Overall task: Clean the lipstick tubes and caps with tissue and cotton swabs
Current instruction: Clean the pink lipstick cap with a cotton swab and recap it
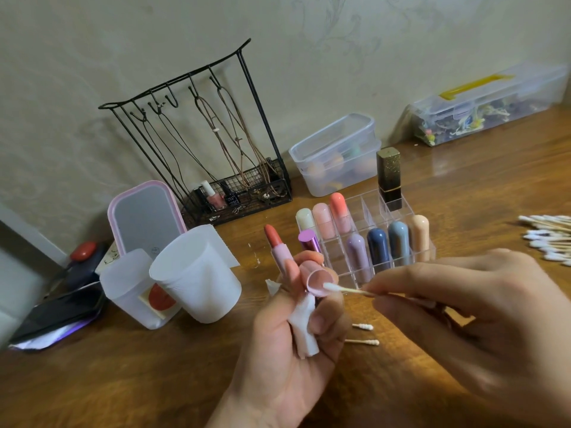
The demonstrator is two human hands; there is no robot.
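Inside organizer (364, 273): perhaps 8 lipsticks (378, 247).

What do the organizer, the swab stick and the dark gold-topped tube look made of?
Organizer: clear hard plastic, likely acrylic; see-through glossy dividers. Swab: pale tan stick, probably wood or bamboo, with a white cottony tip. Dark tube: glossy dark casing with a gold glittery top, plastic or metal, can't tell.
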